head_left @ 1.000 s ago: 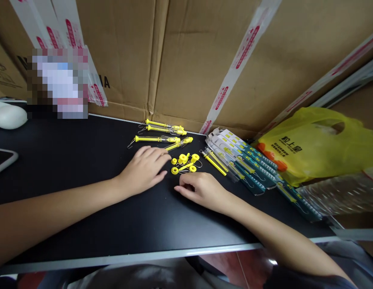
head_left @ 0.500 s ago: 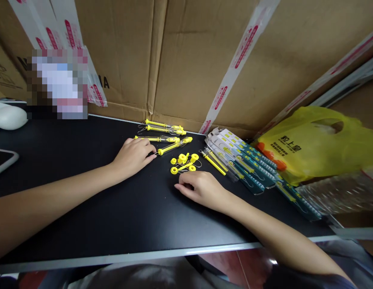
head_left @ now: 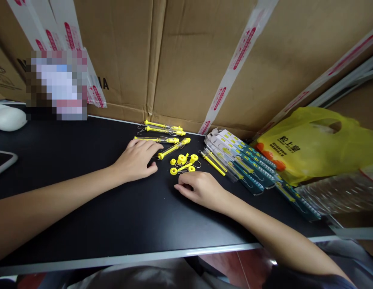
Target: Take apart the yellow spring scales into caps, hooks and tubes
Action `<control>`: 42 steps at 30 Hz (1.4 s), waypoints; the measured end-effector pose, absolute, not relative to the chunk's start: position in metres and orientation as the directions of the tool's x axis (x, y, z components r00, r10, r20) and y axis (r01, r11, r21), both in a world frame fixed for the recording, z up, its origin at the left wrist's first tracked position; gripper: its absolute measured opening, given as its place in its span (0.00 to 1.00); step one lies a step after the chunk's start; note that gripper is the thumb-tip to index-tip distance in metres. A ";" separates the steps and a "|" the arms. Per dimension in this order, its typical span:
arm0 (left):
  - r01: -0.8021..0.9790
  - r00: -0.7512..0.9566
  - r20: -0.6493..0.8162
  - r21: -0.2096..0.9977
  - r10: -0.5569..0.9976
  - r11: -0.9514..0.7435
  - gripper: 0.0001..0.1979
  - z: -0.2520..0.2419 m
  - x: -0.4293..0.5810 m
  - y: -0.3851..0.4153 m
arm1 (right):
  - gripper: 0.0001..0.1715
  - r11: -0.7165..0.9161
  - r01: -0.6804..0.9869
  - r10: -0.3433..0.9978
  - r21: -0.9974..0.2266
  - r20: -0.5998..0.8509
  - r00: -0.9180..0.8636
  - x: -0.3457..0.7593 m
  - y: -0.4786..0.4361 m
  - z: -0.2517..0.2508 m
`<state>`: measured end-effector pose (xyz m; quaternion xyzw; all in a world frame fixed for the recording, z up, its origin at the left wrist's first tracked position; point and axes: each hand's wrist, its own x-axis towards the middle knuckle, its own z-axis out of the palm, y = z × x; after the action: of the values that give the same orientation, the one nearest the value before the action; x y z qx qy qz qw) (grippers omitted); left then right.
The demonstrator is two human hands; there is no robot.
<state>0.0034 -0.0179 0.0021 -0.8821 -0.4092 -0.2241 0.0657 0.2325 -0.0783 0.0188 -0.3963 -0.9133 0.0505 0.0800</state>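
My left hand [head_left: 137, 160] lies over the black table with its fingers stretched and the thumb apart, holding nothing. Just past its fingertips is a yellow tubular spring scale [head_left: 174, 148], lying slanted, its hook end by the thumb. Behind the fingers lies another spring scale [head_left: 170, 140], partly covered by the hand. Two more, a front one [head_left: 165, 130] and a rear one [head_left: 158, 124], lie at the table's back edge. My right hand [head_left: 201, 188] rests on the table, loosely curled, with nothing visible in it. Loose yellow caps and hooks [head_left: 183, 163] lie just beyond its knuckles.
Several packaged spring scales [head_left: 246, 164] are stacked on the right, beside thin yellow strips [head_left: 215, 162]. Behind them sits a yellow plastic bag [head_left: 309, 140] with orange things inside. Large cardboard [head_left: 192, 60] walls the back. A phone-like device [head_left: 3, 162] lies far left.
My left hand has opened: the thumb and index finger, earlier together at the slanted scale's hook end, are now spread apart. The right hand stays where it was.
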 end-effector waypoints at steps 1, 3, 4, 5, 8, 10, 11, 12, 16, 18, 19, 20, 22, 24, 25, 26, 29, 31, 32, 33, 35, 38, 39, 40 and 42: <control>0.732 0.588 0.440 0.067 0.679 -0.678 0.21 0.001 0.004 -0.018 | 0.13 0.682 0.715 0.731 -0.156 0.104 -0.674 0.232 -0.078 0.019; 0.718 0.610 0.423 0.063 0.670 -0.693 0.22 -0.001 0.005 -0.017 | 0.13 0.682 0.715 0.731 -0.157 0.099 -0.675 0.232 -0.078 0.019; 0.721 0.608 0.417 0.065 0.676 -0.689 0.21 -0.001 0.005 -0.017 | 0.13 0.682 0.714 0.730 -0.157 0.095 -0.676 0.232 -0.079 0.019; 0.727 0.604 0.409 0.069 0.684 -0.683 0.20 -0.001 0.005 -0.016 | 0.13 0.682 0.714 0.730 -0.157 0.093 -0.677 0.232 -0.079 0.019; 0.748 0.586 0.381 0.084 0.715 -0.658 0.17 0.001 0.006 -0.013 | 0.13 0.679 0.716 0.733 -0.161 0.089 -0.675 0.231 -0.080 0.021; 0.765 0.579 0.368 0.063 0.728 -0.640 0.17 0.003 0.010 -0.012 | 0.13 0.677 0.715 0.734 -0.176 0.085 -0.674 0.230 -0.081 0.022; 0.775 0.579 0.363 0.035 0.730 -0.631 0.17 0.004 0.013 -0.011 | 0.13 0.677 0.713 0.734 -0.184 0.086 -0.674 0.229 -0.081 0.023; 0.783 0.581 0.357 -0.001 0.731 -0.622 0.17 0.005 0.017 -0.010 | 0.13 0.678 0.710 0.732 -0.189 0.090 -0.675 0.229 -0.081 0.023; 0.797 0.599 0.294 -0.128 0.745 -0.591 0.16 0.008 0.038 0.001 | 0.13 0.691 0.701 0.721 -0.178 0.111 -0.684 0.230 -0.080 0.021; 0.808 0.587 0.275 -0.132 0.761 -0.575 0.14 0.007 0.049 0.009 | 0.13 0.703 0.690 0.710 -0.171 0.118 -0.694 0.231 -0.079 0.020; 0.812 0.580 0.275 -0.130 0.766 -0.568 0.14 0.007 0.052 0.013 | 0.13 0.711 0.683 0.703 -0.169 0.123 -0.701 0.232 -0.078 0.019; 0.818 0.573 0.277 -0.126 0.771 -0.562 0.14 0.006 0.055 0.016 | 0.13 0.718 0.676 0.695 -0.165 0.130 -0.707 0.233 -0.078 0.018; 0.833 0.550 0.286 -0.113 0.785 -0.542 0.13 0.005 0.056 0.018 | 0.13 0.732 0.662 0.681 -0.161 0.138 -0.719 0.234 -0.076 0.018; 0.851 0.519 0.304 -0.093 0.799 -0.517 0.14 0.006 0.051 0.016 | 0.13 0.738 0.656 0.675 -0.161 0.144 -0.724 0.236 -0.075 0.018; 0.858 0.505 0.318 -0.081 0.802 -0.508 0.14 0.008 0.046 0.013 | 0.13 0.735 0.657 0.678 -0.165 0.149 -0.720 0.236 -0.075 0.019; 0.858 0.499 0.334 -0.061 0.799 -0.510 0.14 0.011 0.041 0.009 | 0.13 0.729 0.662 0.684 -0.175 0.155 -0.712 0.237 -0.074 0.019; 0.814 0.506 0.420 0.054 0.753 -0.578 0.14 0.019 0.021 -0.007 | 0.16 0.691 0.664 0.718 -0.285 0.171 -0.675 0.238 -0.072 0.022; 0.763 0.552 0.469 0.050 0.689 -0.645 0.15 0.022 0.007 -0.018 | 0.21 0.638 0.621 0.752 -0.455 0.197 -0.629 0.240 -0.070 0.022; 0.734 0.579 0.495 0.028 0.648 -0.678 0.15 0.022 0.001 -0.024 | 0.23 0.594 0.578 0.778 -0.559 0.219 -0.588 0.241 -0.069 0.022; 0.704 0.612 0.506 0.001 0.608 -0.710 0.15 0.021 -0.004 -0.029 | 0.27 0.544 0.519 0.810 -0.659 0.253 -0.528 0.242 -0.067 0.020; 0.660 0.669 0.499 -0.057 0.551 -0.749 0.14 0.018 -0.011 -0.037 | 0.32 0.451 0.393 0.873 -0.801 0.305 -0.381 0.244 -0.065 0.017; 0.621 0.713 0.482 -0.098 0.509 -0.777 0.14 0.013 -0.013 -0.043 | 0.34 0.386 0.274 0.913 -0.881 0.322 -0.251 0.245 -0.065 0.013; 0.615 0.718 0.483 -0.104 0.501 -0.781 0.14 0.013 -0.013 -0.043 | 0.34 0.373 0.257 0.919 -0.891 0.317 -0.235 0.244 -0.065 0.013; 0.611 0.721 0.485 -0.107 0.495 -0.784 0.14 0.013 -0.012 -0.043 | 0.33 0.362 0.248 0.924 -0.899 0.309 -0.227 0.244 -0.065 0.013; 0.605 0.724 0.490 -0.113 0.485 -0.788 0.13 0.014 -0.013 -0.042 | 0.33 0.339 0.245 0.931 -0.908 0.287 -0.227 0.243 -0.066 0.013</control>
<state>-0.0127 -0.0423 0.0135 -0.9187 -0.2967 -0.2236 0.1339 0.2428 -0.0657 0.0134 -0.4299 -0.6839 0.3815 0.4494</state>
